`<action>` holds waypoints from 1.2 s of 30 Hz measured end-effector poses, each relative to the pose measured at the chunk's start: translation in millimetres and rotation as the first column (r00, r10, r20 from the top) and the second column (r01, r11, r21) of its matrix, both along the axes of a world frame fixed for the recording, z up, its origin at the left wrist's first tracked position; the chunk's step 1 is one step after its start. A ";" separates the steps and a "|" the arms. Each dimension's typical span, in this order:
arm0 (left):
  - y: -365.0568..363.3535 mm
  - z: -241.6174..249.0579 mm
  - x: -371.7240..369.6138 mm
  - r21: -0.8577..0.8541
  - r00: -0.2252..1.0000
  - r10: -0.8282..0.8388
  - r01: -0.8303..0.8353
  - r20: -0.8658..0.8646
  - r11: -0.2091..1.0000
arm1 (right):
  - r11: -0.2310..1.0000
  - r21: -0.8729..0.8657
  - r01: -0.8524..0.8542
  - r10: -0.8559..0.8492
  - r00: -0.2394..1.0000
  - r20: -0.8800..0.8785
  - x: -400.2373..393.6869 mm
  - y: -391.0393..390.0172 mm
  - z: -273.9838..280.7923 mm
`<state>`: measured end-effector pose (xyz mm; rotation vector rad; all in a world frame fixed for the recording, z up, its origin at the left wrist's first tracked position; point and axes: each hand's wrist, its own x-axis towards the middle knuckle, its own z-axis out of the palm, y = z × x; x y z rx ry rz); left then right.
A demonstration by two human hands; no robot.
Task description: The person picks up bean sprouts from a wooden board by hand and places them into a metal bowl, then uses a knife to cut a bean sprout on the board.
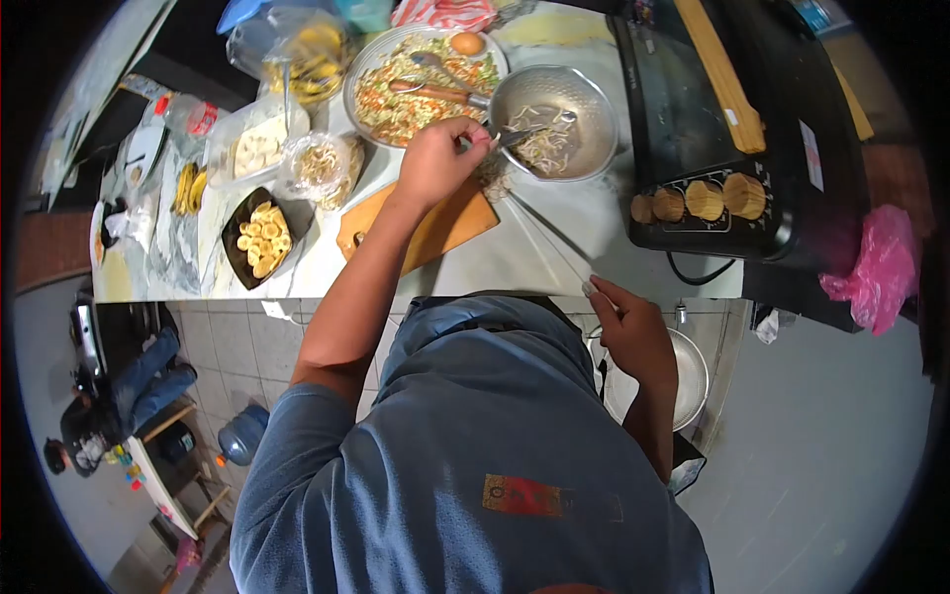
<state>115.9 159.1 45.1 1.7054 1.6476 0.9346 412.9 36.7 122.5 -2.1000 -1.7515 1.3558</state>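
My left hand (450, 156) is closed in a pinch at the near-left rim of a hammered metal saucepan (599, 114). Bean sprouts (547, 148) lie inside the pan, and a slim dark and silver utensil (529, 132) reaches from my left fingertips over them. What the pinch holds, I cannot tell. A wooden cutting board (460, 220) lies beneath my left forearm. My right hand (633, 327) is at the counter's front edge, thumb and fingers drawn together. A long thin grey strip (551, 228) runs from beside the pan to my right fingertips.
Behind are a plate (348, 91) of chopped vegetables with an egg (467, 43) and bagged bananas (317, 59). To the left stand bagged sprouts (322, 168), a white-food container (220, 158) and a dark bowl (231, 243) of round pieces. A black stove (708, 223) borders the right; a person (119, 401) sits lower left.
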 end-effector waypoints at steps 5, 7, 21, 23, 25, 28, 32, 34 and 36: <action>33.4 -4.6 30.1 0.041 1.000 -0.010 0.009 0.023 0.999 | 0.999 0.040 0.016 -0.016 1.000 -0.003 10.1 -8.0 -1.1; 35.9 -8.0 35.0 0.053 1.000 0.004 -0.005 0.028 0.999 | 1.000 0.005 0.018 -0.018 1.000 0.017 12.8 -6.4 3.0; -27.7 15.0 -15.5 -0.017 0.955 0.295 -0.294 0.042 0.956 | 0.974 -0.024 -0.226 0.223 0.971 -0.086 19.5 48.5 -17.5; -47.7 11.0 -24.5 0.027 0.934 0.353 -0.354 0.049 0.935 | 0.955 -0.001 -0.298 0.295 0.945 -0.139 12.8 59.8 -10.3; -69.7 7.1 -30.0 0.030 0.913 0.406 -0.408 0.050 0.913 | 0.917 -0.040 -0.397 0.387 0.908 -0.159 9.5 72.7 -8.9; -101.9 -7.1 -42.4 -0.098 0.869 0.491 -0.484 0.058 0.869 | 0.887 -0.005 -0.461 0.449 0.867 -0.216 2.2 83.8 -11.5; -131.3 -4.7 -54.0 -0.277 0.772 0.627 -0.583 0.101 0.763 | 0.849 -0.123 -0.514 0.482 0.848 -0.222 -13.2 93.3 -7.0; -138.9 0.1 -61.7 -0.340 0.740 0.662 -0.597 0.116 0.727 | 0.844 -0.187 -0.503 0.455 0.855 -0.249 -23.1 95.0 -8.2; -147.6 -14.6 -73.9 -0.320 0.732 0.667 -0.604 0.137 0.730 | 0.848 -0.208 -0.488 0.425 0.859 -0.286 -22.8 92.4 -19.3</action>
